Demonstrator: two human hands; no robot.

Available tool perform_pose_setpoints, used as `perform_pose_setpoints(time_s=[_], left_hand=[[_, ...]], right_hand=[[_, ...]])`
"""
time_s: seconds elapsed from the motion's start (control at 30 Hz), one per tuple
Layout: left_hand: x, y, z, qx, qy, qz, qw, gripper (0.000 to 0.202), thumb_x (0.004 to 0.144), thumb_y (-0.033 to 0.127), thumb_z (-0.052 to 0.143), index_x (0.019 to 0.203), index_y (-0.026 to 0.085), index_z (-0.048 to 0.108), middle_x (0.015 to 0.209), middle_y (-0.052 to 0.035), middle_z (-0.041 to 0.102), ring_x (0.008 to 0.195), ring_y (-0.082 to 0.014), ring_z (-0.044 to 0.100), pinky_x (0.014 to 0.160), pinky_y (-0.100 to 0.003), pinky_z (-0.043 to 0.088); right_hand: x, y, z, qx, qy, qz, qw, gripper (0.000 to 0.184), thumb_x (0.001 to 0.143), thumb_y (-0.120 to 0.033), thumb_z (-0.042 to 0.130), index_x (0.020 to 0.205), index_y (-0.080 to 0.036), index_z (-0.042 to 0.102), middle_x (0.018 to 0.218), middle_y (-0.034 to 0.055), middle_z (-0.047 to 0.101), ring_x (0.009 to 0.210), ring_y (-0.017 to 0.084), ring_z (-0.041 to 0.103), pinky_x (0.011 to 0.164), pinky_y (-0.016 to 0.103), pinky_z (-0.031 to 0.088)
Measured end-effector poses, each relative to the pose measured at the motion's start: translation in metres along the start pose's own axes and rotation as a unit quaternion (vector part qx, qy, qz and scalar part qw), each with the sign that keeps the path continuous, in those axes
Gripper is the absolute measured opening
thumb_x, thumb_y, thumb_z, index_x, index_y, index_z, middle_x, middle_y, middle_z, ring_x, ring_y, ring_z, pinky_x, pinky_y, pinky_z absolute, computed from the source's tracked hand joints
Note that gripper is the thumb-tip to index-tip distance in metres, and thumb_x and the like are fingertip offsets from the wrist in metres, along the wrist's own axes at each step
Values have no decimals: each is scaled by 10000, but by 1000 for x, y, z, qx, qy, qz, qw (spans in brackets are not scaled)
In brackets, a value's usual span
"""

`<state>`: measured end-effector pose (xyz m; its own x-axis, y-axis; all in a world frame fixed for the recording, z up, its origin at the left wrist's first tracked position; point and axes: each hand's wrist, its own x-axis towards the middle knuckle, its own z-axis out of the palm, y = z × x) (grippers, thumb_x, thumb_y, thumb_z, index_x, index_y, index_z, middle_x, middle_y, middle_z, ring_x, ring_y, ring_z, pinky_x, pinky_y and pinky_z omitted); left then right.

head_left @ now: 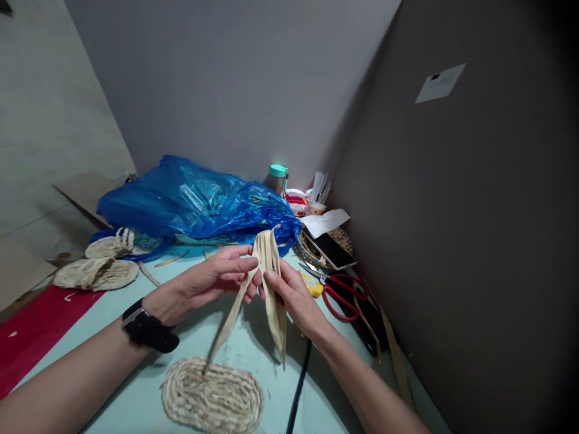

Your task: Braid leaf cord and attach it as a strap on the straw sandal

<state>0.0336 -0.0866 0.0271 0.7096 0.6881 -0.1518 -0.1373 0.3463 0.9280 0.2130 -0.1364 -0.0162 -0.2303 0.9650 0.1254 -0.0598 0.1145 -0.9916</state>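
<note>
Above and beyond the woven oval pad (212, 398), pale strips (266, 248) are pinched by the left hand (224, 276) and right hand (294, 296), both angled inward over the pale green table (278, 401), backed by a grey wall (239, 90)

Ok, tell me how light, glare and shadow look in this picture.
Head view: pale glare on the blue bag; head view: soft shadows on the table below the left hand, right hand and strips; head view: right wall dim, blackening toward the upper right corner; head view: any print on the note unreadable.
</note>
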Motion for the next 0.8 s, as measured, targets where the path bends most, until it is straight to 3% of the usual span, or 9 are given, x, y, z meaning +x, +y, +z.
perform_pose_setpoints(time_s=[0.17,0.23,0.37,0.47,0.67,0.8], left_hand=[[3,-3,3,12,56,33,998,240,783,328,786,843,139,650,545,65,506,372,-14,389,363,-117,352],[3,-2,5,26,81,50,995,207,780,286,786,809,123,662,570,50,527,393,-11,403,359,-107,338],[0,-1,9,43,117,84,989,147,791,242,755,809,116,681,584,37,542,435,-29,436,362,-106,346],[0,0,11,39,128,95,986,109,797,208,723,863,144,665,583,44,556,408,-32,425,354,-118,339],[0,-1,9,33,121,87,988,181,818,301,732,930,176,663,652,44,575,385,-8,344,354,-131,277],[0,-1,6,52,159,102,981,199,797,317,753,850,139,682,642,15,606,386,-18,372,347,-150,258]], right_hand=[[-3,-2,6,-86,-44,6,995,349,986,-479,472,857,-184,603,693,-1,601,585,122,488,550,249,352],[-3,-3,6,-114,-42,-3,993,369,984,-463,482,789,-174,604,651,-9,558,601,124,480,584,257,353],[-2,-3,4,-131,-17,-16,991,281,971,-428,511,886,-180,613,735,-6,569,661,135,520,620,258,385],[-1,-3,4,-131,2,-21,991,255,973,-406,505,857,-188,569,739,-7,573,676,138,532,647,263,401],[-4,-1,8,-113,-29,-1,993,266,985,-419,479,832,-204,516,643,-49,477,562,107,454,580,247,370],[-7,-2,11,-89,-57,25,994,191,925,-383,584,881,-201,545,655,-58,457,523,90,427,522,229,350]])
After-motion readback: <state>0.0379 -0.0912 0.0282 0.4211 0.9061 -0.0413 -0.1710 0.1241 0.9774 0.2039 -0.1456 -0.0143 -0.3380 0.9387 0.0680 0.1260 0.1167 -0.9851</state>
